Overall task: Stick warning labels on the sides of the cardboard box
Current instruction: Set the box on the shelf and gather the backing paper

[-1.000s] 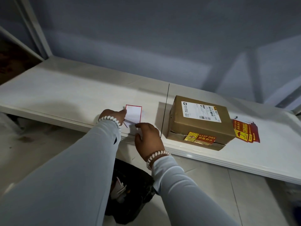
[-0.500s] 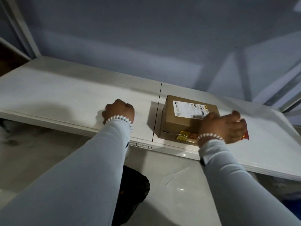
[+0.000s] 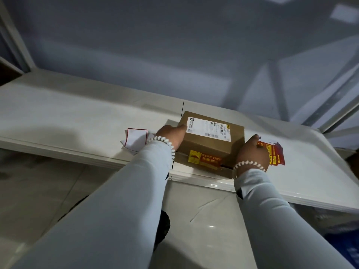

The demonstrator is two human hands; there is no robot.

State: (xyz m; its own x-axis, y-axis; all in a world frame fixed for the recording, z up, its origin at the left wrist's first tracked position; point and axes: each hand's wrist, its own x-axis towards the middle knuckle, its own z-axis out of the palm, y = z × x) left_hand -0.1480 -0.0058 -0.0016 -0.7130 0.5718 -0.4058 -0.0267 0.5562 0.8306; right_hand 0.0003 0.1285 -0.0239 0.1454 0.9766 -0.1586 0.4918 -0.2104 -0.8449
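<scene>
Head view: white shelf [image 3: 68, 121], grey wall [image 3: 174, 45].

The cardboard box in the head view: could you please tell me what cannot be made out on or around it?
- Cardboard box, left and right sides: hidden by the left hand and right hand.
- Keep-dry label: its right end hidden by the right wrist.
- Shipping label: print too small.
- Sticker stack: partly hidden by the right hand.
</scene>
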